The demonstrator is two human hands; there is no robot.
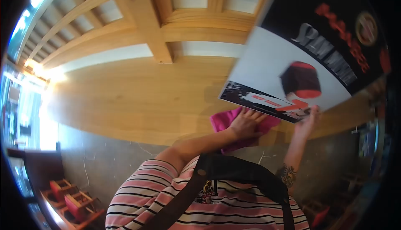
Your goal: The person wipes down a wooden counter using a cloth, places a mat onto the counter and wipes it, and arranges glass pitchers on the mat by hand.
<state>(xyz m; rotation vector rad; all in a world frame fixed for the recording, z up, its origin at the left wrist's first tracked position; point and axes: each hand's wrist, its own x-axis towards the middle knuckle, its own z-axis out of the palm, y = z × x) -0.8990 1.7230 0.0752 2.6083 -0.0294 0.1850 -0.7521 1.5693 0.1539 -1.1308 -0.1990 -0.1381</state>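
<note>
My left hand (245, 125) lies on a bright pink cloth (219, 123) at the near edge of the wooden table (167, 92). Its fingers are stretched out flat over the cloth, with the tips close to the lower edge of a large printed placard. That black and white placard (263, 62), with red and grey lettering and a dark, red-rimmed shape, is tilted up over the table's right side. Gripping its bottom edge is my right hand (307, 120), thumb on the front; the other fingers are hidden behind it.
A wooden lattice partition (142, 16) rises behind the table. Bright windows (25, 100) are on the left. Wooden chairs with red seats (77, 203) stand at the lower left on the grey floor (112, 154). A black apron strap (234, 167) crosses my chest.
</note>
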